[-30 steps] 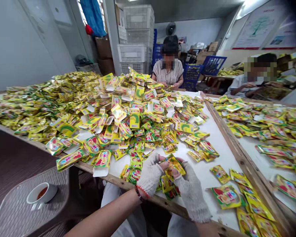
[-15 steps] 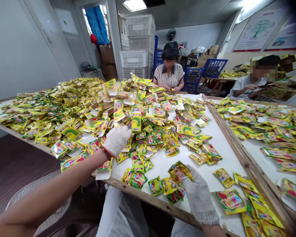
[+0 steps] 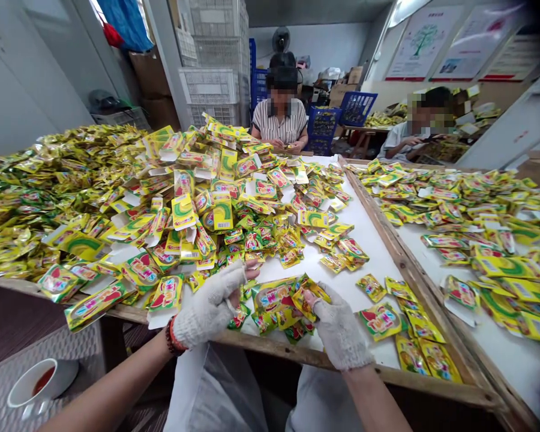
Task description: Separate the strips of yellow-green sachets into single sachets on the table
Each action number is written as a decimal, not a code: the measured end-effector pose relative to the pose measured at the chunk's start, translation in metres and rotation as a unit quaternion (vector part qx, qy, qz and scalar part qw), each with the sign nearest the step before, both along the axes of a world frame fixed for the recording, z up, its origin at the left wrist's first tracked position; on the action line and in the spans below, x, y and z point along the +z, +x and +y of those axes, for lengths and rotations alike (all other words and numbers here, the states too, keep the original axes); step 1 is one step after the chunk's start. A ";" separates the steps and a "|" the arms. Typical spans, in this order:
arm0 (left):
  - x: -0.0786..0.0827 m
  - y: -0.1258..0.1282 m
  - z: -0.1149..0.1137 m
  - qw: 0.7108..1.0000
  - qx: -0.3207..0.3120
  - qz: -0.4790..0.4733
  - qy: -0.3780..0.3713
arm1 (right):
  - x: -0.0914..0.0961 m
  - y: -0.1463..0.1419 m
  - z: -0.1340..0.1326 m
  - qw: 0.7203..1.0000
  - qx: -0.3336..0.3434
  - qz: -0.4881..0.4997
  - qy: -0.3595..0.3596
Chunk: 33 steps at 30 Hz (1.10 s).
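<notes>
Head view: right hand [image 3: 312, 300], in a knit glove, is pinching yellow sachets [image 3: 304, 304] between thumb and fingers. Left hand [image 3: 213, 303] is hanging with fingers parted, gripping nothing that shows; whether its fingertips are touching the packets beyond, cannot tell. Printed carton [image 3: 272, 294] is lying between the hands, the held sachets overlapping its right end. Step in hand: seems to be bringing sachets and carton together. Next move is probably calling for the left fingers closing on the carton while the right is keeping its pinch.

Edges: wooden rim [image 3: 270, 348] is running just below both hands, so low reaches are risking a snag. Heaped pile [image 3: 198, 198] is crowding the space beyond the left hand. Bare white tabletop [image 3: 312, 264] is showing beyond the right hand; wooden divider [image 3: 387, 231] is bounding that room farther right.
</notes>
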<state>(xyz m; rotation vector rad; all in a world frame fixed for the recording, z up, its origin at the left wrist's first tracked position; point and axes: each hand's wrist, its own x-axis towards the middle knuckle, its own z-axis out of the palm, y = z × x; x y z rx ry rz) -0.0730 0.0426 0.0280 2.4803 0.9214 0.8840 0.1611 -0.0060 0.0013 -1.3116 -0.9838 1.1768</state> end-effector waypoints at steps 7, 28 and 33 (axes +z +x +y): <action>-0.022 0.048 -0.009 0.971 0.136 0.193 0.036 | -0.007 -0.019 -0.005 0.991 -0.075 -0.102 0.039; -0.022 0.050 -0.010 0.956 0.048 0.278 0.075 | 0.013 0.020 -0.004 0.981 0.179 -0.030 -0.072; -0.025 0.055 -0.011 0.962 0.049 0.261 0.068 | -0.001 0.015 -0.005 0.982 0.166 -0.062 -0.066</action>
